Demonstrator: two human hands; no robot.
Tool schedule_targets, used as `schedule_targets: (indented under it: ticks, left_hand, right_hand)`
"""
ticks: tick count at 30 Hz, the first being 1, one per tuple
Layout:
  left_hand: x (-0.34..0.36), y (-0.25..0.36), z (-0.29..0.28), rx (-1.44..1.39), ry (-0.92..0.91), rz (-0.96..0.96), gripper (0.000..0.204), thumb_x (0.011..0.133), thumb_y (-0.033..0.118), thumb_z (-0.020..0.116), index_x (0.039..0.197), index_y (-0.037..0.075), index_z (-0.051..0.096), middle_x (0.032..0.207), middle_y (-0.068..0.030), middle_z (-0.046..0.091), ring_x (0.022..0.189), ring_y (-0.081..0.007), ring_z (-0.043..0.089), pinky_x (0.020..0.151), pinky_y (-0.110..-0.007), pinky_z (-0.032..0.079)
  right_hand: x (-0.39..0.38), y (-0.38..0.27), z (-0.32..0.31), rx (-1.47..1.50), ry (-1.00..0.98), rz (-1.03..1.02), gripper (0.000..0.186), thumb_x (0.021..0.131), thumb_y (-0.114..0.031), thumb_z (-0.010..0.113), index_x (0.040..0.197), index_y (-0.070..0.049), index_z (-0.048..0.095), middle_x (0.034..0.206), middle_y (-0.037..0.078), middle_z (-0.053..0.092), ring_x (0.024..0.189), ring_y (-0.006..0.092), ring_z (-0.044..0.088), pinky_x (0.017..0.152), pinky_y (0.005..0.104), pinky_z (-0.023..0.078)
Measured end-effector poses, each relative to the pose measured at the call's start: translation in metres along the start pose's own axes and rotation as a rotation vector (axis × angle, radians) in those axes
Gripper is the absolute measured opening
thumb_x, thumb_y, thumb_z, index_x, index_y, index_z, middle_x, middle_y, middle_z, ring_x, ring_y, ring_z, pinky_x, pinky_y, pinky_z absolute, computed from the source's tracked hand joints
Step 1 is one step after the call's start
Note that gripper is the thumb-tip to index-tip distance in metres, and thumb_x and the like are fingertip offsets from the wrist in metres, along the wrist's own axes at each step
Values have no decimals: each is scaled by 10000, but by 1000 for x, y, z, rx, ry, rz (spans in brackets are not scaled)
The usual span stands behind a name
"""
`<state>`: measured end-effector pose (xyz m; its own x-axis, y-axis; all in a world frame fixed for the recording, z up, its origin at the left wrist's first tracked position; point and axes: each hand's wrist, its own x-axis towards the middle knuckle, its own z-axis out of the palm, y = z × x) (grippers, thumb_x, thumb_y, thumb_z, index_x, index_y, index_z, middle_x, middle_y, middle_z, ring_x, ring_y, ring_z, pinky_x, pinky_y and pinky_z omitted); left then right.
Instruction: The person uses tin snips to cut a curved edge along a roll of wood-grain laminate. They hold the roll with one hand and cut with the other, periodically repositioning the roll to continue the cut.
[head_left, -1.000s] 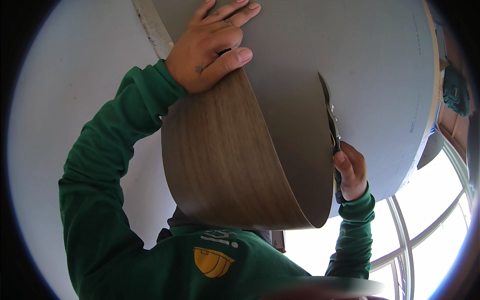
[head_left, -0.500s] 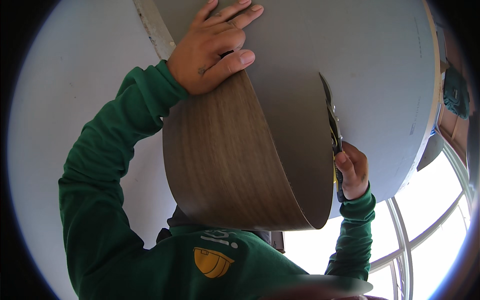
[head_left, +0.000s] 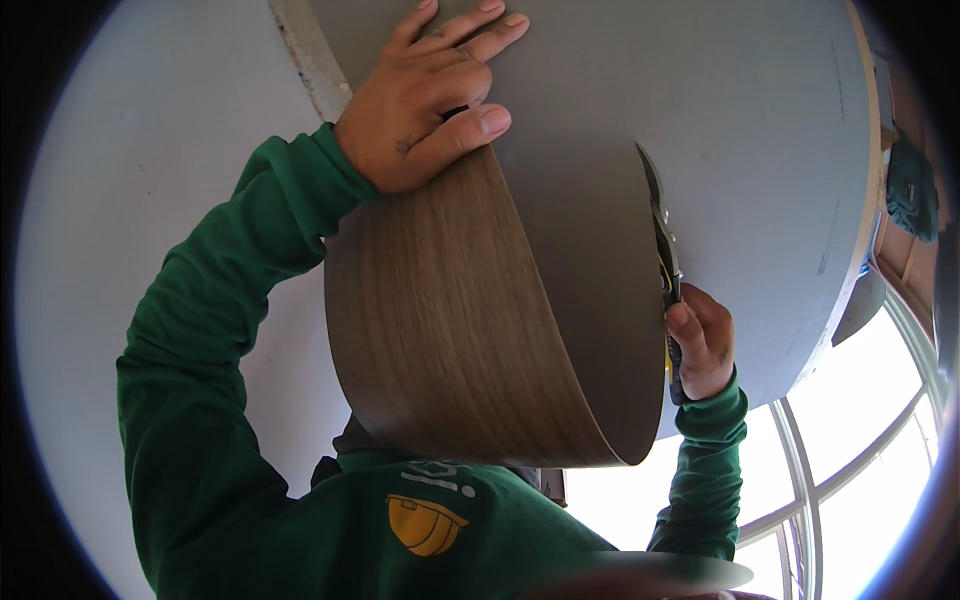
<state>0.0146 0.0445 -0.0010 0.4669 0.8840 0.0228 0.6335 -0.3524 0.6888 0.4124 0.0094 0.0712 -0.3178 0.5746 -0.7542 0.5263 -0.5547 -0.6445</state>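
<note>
A large, thin laminate sheet (head_left: 745, 160) shows its plain grey face. One part of it curls round in a loop, with the brown wood-grain side (head_left: 450, 330) outward. My left hand (head_left: 425, 110) holds the curled part near its upper end, thumb along its edge and index finger bent. The other left fingers stretch over the grey face. To the right of the loop, my right hand (head_left: 705, 335) is wrapped round the handles of dark snips with yellow trim (head_left: 665, 245). Their blades point away from me and lie at the curl's right edge.
A pale wall or surface (head_left: 150, 180) fills the left side, with a worn strip (head_left: 310, 65) along the sheet's far-left edge. Bright windows (head_left: 850, 430) stand at the lower right. Dark green cloth (head_left: 910, 190) lies beyond the sheet's right edge.
The lower bend of the curled laminate has sunk slightly and shifted left. My right hand and the snips have moved very slightly left. My left hand stays almost in place.
</note>
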Motion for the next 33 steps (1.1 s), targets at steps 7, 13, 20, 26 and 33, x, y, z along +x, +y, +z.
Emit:
schedule_targets:
  ticks: [7, 13, 20, 26, 33]
  left_hand:
    - [6, 2, -3, -8, 30, 11, 407, 1047, 356, 548, 795, 38, 519, 1549, -352, 468, 1533, -513, 321, 1213, -712, 44]
    - [0, 6, -4, 99, 3, 0, 340, 1002, 332, 481, 803, 58, 514, 1603, -271, 460, 1560, -435, 323, 1256, -645, 58]
    - [-3, 8, -3, 96, 1, -3, 347, 1003, 328, 476, 789, 58, 511, 1598, -274, 465, 1558, -434, 327, 1256, -646, 59]
    - [-4, 8, -2, 87, 3, -10, 353, 1004, 334, 476, 787, 57, 503, 1594, -277, 469, 1557, -436, 329, 1256, -646, 60]
    - [-15, 10, 0, 87, 15, -6, 356, 1005, 331, 478, 777, 58, 495, 1580, -291, 478, 1554, -440, 335, 1252, -652, 63]
  right_hand:
    - [4, -8, -1, 19, 7, 13, 614, 967, -583, 635, 887, 25, 631, 705, 12, 522, 697, 117, 449, 622, 310, 356]
    - [1, -9, 2, -44, 2, 14, 639, 973, -605, 624, 889, 29, 629, 704, 11, 524, 694, 116, 448, 624, 305, 356]
    - [3, -14, 8, 30, 11, 21, 647, 982, -614, 613, 902, 27, 635, 707, 3, 526, 695, 116, 449, 631, 307, 359]
    - [3, -12, 6, 5, 7, 10, 652, 983, -620, 607, 903, 27, 635, 704, 6, 525, 698, 117, 449, 633, 308, 359]
    - [5, -15, 13, -20, 12, -10, 658, 984, -622, 599, 891, 28, 627, 698, 11, 507, 701, 120, 432, 631, 311, 347]
